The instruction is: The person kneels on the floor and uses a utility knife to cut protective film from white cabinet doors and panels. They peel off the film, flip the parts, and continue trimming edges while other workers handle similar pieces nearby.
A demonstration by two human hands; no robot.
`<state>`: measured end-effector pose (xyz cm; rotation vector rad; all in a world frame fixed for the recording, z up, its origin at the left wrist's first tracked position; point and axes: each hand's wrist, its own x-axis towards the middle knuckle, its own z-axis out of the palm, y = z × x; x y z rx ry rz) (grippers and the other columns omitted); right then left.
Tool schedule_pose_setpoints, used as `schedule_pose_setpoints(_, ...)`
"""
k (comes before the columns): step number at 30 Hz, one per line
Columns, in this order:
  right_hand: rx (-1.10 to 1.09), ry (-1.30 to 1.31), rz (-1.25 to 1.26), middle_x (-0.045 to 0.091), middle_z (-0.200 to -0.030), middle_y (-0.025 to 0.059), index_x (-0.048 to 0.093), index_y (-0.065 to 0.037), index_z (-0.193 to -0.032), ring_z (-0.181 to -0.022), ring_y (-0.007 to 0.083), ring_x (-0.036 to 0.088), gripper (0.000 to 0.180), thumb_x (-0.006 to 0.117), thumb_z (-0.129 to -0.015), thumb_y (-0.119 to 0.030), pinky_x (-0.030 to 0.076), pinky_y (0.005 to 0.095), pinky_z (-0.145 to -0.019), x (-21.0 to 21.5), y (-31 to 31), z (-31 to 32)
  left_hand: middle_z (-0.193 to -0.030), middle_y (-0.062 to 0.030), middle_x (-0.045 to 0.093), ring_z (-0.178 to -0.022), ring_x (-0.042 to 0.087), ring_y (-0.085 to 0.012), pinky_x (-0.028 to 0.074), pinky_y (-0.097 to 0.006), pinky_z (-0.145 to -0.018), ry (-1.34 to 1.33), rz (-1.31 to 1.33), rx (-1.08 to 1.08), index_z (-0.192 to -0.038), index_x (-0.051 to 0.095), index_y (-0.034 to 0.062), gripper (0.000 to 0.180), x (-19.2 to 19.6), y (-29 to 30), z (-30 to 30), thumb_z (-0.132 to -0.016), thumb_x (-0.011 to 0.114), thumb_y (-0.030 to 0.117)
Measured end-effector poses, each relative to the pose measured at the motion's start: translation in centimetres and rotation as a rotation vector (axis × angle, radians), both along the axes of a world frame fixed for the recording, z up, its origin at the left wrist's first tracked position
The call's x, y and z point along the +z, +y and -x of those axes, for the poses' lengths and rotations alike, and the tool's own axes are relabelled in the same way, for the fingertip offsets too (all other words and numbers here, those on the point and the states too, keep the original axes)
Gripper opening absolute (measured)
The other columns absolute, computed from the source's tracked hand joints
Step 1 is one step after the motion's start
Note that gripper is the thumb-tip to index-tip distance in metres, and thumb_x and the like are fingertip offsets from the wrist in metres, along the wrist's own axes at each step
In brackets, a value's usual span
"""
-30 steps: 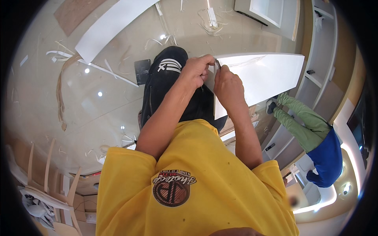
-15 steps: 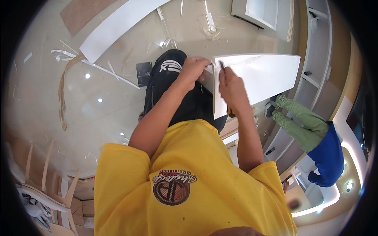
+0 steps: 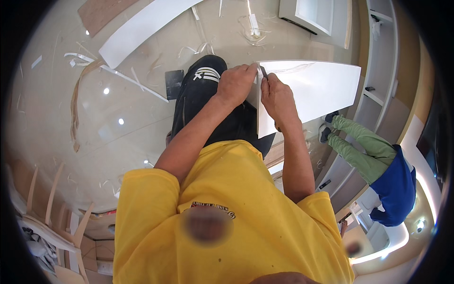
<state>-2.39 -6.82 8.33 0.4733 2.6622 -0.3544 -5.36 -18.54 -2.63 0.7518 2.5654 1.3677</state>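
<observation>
- White panel (image 3: pixel 317 90) is situated to the right of the black trousers (image 3: pixel 191 102), with its broad face turned toward the camera; by what it is supported from below cannot be seen.
- At the upper left corner of the panel, a dark flat tool (image 3: pixel 263 72) is held by the right hand (image 3: pixel 278 99). The fingers of this hand are closed around the tool, and its end is placed at the corner or just beside it.
- The left hand (image 3: pixel 236 84) is placed near the same corner, from the left side. Its fingers are bent, but whether the edge is gripped by them, or something thin is pinched, cannot be told, because the fingertips are mostly hidden.
- Along the far edge of the panel, a thin clear strip (image 3: pixel 298 68) is seen on the face; pale strips (image 3: pixel 127 79) are scattered on the floor (image 3: pixel 146 128).
- Judging from the tool and the strips, the edge is probably being trimmed or scraped near the corner.
- For the next move, short and controlled strokes along the edge are called for. The panel should be kept steady, and the left fingers should be kept out of the tool's path; otherwise, a cut or a scratch could be caused.
</observation>
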Motion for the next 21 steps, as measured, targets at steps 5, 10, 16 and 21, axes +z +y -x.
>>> schedule_pose_setpoints(5, 0.028, -0.034, -0.01, 0.065, -0.079, 0.0292, 0.058, 0.001, -0.092, -0.076, 0.0504, 0.063, 0.023, 0.054, -0.101, -0.02, 0.05, 0.0545, -0.069, -0.6, 0.2, 0.1, -0.082, -0.0099, 0.064, -0.079, 0.069, -0.0269, 0.055, -0.039, -0.065, 0.069, -0.037, -0.029, -0.107, 0.063, 0.005, 0.02, -0.9, -0.3, -0.3, -0.088, 0.061, 0.01)
schedule_pose_setpoints(10, 0.032, -0.052, -0.121, 0.066, -0.077, 0.0284, 0.057, 0.001, -0.09, -0.074, 0.048, 0.066, 0.023, 0.053, -0.101, -0.018, 0.053, 0.0544, -0.07, -0.8, -0.7, 0.1, -0.08, -0.0107, 0.063, -0.076, 0.068, -0.0295, 0.054, -0.041, -0.063, 0.024, -0.143, -0.037, -0.096, 0.062, 0.0059, 0.01, -1.6, -0.1, -0.1, -0.089, 0.064, 0.013)
schedule_pose_setpoints(16, 0.065, -0.049, -0.155, 0.066, -0.075, 0.0277, 0.056, 0.001, -0.089, -0.073, 0.0465, 0.067, 0.021, 0.052, -0.101, -0.015, 0.053, 0.0538, -0.069, -0.7, -1.4, 0.0, -0.076, -0.0135, 0.062, -0.07, 0.066, -0.0344, 0.052, -0.043, -0.06, -0.08, -0.283, 0.018, -0.09, 0.063, 0.0046, 0.008, -1.6, 0.4, -0.2, -0.089, 0.067, 0.012)
schedule_pose_setpoints(21, 0.075, -0.091, -0.137, 0.067, -0.078, 0.0285, 0.057, 0.003, -0.091, -0.077, 0.0464, 0.068, 0.018, 0.054, -0.096, -0.014, 0.055, 0.0531, -0.071, -1.1, -0.9, 0.4, -0.077, -0.0161, 0.064, -0.071, 0.066, -0.0369, 0.052, -0.044, -0.061, -0.117, -0.315, 0.002, -0.091, 0.063, 0.0043, 0.008, -1.8, 0.3, -0.2, -0.09, 0.066, 0.012)
